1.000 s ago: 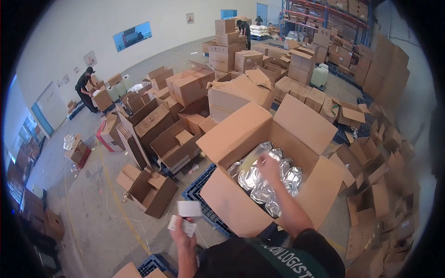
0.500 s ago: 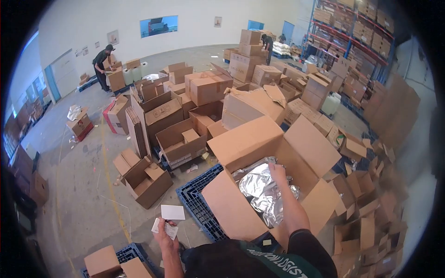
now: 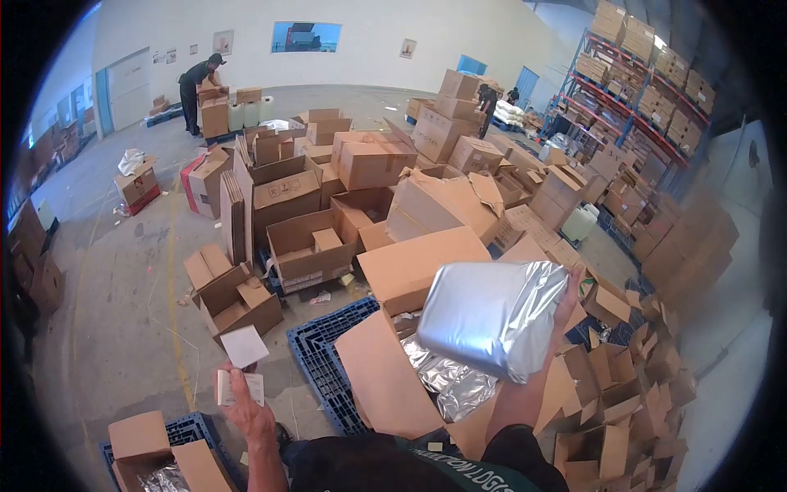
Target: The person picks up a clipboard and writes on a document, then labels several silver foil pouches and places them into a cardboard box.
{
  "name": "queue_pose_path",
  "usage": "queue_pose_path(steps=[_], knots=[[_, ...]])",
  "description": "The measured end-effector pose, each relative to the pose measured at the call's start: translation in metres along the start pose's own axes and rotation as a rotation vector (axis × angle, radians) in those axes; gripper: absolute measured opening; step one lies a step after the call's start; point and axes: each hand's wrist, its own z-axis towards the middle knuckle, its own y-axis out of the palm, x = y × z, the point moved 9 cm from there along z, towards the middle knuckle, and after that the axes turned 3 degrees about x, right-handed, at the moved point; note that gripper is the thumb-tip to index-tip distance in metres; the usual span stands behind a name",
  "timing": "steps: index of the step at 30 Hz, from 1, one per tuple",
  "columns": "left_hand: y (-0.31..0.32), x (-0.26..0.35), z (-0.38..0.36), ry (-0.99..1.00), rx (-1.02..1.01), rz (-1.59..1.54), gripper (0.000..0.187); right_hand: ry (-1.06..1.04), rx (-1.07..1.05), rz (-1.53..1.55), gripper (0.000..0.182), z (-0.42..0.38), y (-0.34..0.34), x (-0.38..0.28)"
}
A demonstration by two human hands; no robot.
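Note:
My right hand [image 3: 569, 297] grips the right end of a large silver foil bag [image 3: 484, 316], block-shaped and shiny, lifted above an open cardboard box [image 3: 381, 377]. Most of those fingers are hidden by the bag. More crumpled silver foil [image 3: 459, 389] lies inside the box below. My left hand [image 3: 248, 414] is closed on a small stack of white labels [image 3: 239, 387] with print on them, at the lower left. One blank white label [image 3: 244, 347] sticks up above the thumb.
A blue plastic pallet [image 3: 328, 353] shows beside the large box. Another box [image 3: 143, 443] with foil inside stands on a pallet at lower left. Opened cartons [image 3: 307, 246] crowd the middle and right. A person [image 3: 197, 94] bends over boxes at the back left.
My right hand has raised the foil bag out of the box, up and to the right. My left hand with the labels has shifted left, and the view has turned slightly.

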Motion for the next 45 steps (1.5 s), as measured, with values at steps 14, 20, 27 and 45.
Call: queue_pose_path(steps=[14, 20, 27, 45], knots=[[0.159, 0.054, -0.171, 1.125, -1.419, 0.427, 0.024, 0.451, -0.790, 0.638, 0.044, -0.082, 0.148, 0.038], [0.099, 0.063, -0.136, 0.745, -1.225, 0.581, 0.036, 0.574, -0.764, 0.166, 0.039, -0.155, 0.199, 0.092], [-0.115, -0.037, -0.025, -0.384, -0.395, 0.407, 0.045, 0.865, -0.832, 0.215, 0.040, -0.285, 0.299, 0.182], [-0.612, 0.051, 0.017, -0.147, 0.682, -0.363, 0.065, 0.710, -2.263, -0.402, 0.107, -0.814, 0.462, 0.292]])
